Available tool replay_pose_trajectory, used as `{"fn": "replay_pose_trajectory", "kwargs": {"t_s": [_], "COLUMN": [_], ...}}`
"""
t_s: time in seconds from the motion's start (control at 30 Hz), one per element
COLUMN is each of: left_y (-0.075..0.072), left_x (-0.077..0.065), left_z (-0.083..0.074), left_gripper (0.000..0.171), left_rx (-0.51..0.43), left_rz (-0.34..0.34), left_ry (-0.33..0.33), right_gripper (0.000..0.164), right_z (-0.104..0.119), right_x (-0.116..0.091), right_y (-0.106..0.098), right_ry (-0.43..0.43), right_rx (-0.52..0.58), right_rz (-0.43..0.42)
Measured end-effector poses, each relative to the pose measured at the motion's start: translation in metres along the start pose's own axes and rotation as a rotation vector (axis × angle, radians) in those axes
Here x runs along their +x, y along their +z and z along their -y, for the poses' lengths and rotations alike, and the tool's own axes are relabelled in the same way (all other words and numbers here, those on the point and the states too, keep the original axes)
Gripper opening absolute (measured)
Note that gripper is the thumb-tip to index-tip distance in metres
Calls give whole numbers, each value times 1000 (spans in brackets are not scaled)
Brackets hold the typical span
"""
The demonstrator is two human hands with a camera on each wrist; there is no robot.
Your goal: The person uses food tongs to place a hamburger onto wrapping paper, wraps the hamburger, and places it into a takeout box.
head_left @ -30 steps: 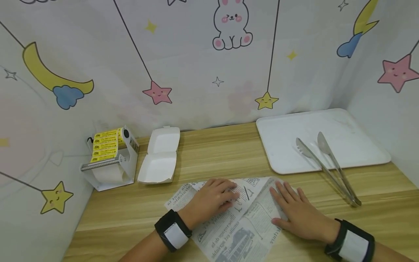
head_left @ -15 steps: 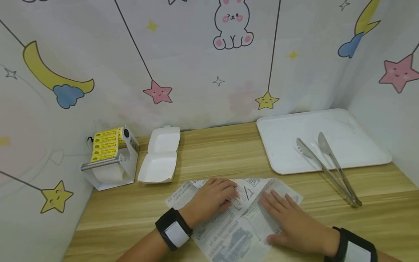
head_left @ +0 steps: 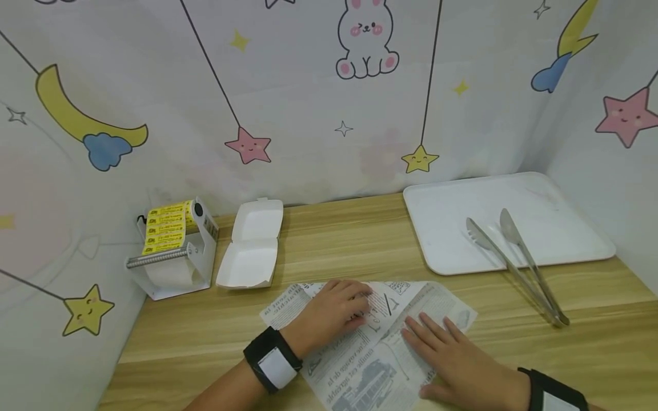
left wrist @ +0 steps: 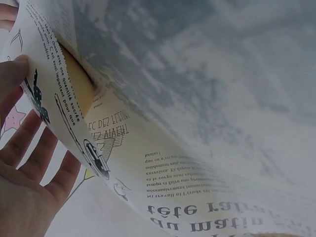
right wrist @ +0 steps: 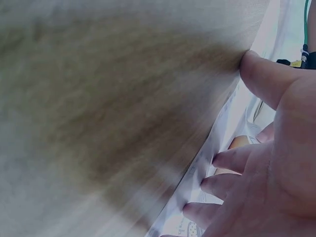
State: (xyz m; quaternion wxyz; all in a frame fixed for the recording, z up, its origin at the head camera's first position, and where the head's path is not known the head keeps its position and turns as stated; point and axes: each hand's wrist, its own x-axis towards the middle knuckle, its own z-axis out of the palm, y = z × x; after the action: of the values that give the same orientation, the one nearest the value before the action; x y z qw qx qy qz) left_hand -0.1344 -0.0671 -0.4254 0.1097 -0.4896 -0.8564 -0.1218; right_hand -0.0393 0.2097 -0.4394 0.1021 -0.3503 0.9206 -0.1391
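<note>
A sheet of newspaper-print wrapping paper (head_left: 367, 368), with a flap folded over it, lies on the table in the head view. My left hand (head_left: 331, 314) rests on the flap with its fingers bent. In the left wrist view the thumb and fingertips of that hand (left wrist: 29, 182) touch the paper's outer face. Through a gap under the paper edge a smooth tan surface (left wrist: 79, 84) shows; its kind cannot be told. My right hand (head_left: 465, 362) lies flat on the right part of the paper, fingers spread. Its fingertips (right wrist: 224, 160) touch the paper in the right wrist view.
A white hinged takeaway box (head_left: 249, 262) stands open behind the paper. Left of it is a dispenser (head_left: 200, 245) with a roll of yellow labels (head_left: 164, 228). At the back right, metal tongs (head_left: 521, 274) lean over the edge of a white tray (head_left: 442, 228).
My right hand has slid left and a little nearer across the paper, uncovering its right corner. The left hand has stayed in place.
</note>
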Motion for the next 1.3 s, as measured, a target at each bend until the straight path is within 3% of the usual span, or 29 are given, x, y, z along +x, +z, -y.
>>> {"fn": "replay_pose_trajectory", "kwargs": {"t_s": [0.2, 0.3, 0.43, 0.57, 0.67, 0.9, 1.0, 1.1, 1.2, 1.3], "left_y": [-2, -1, -1, -1, -1, -1, -2, -2, -2, -2], "left_x": [1, 0, 0, 1, 1, 1, 1, 1, 1, 1], "left_z": [-1, -1, -1, -1, -1, -2, -2, -1, 0, 1], "left_gripper": [11, 11, 11, 11, 12, 12, 11, 11, 11, 10], "left_rx": [17, 18, 22, 20, 18, 36, 29, 20, 18, 16], "left_rz": [2, 9, 12, 15, 19, 24, 34, 37, 30, 20], "left_ry": [8, 5, -5, -16, -18, -17, -16, -6, 11, 33], "right_gripper": [73, 81, 94, 90, 85, 66, 50, 35, 34, 35], "right_z": [2, 5, 10, 11, 11, 17, 18, 18, 17, 16], "right_x": [3, 6, 10, 12, 11, 15, 19, 23, 25, 26], "right_y": [-1, 4, 18, 28, 29, 15, 4, -4, -12, -18], "right_ry": [-1, 37, -55, -167, -175, -85, -74, -98, -102, -105], "right_rx": [-49, -2, -73, -258, -276, -156, -101, -107, -146, -189], "right_rz": [-55, -60, -153, -258, -269, -189, -255, -379, -447, -463]}}
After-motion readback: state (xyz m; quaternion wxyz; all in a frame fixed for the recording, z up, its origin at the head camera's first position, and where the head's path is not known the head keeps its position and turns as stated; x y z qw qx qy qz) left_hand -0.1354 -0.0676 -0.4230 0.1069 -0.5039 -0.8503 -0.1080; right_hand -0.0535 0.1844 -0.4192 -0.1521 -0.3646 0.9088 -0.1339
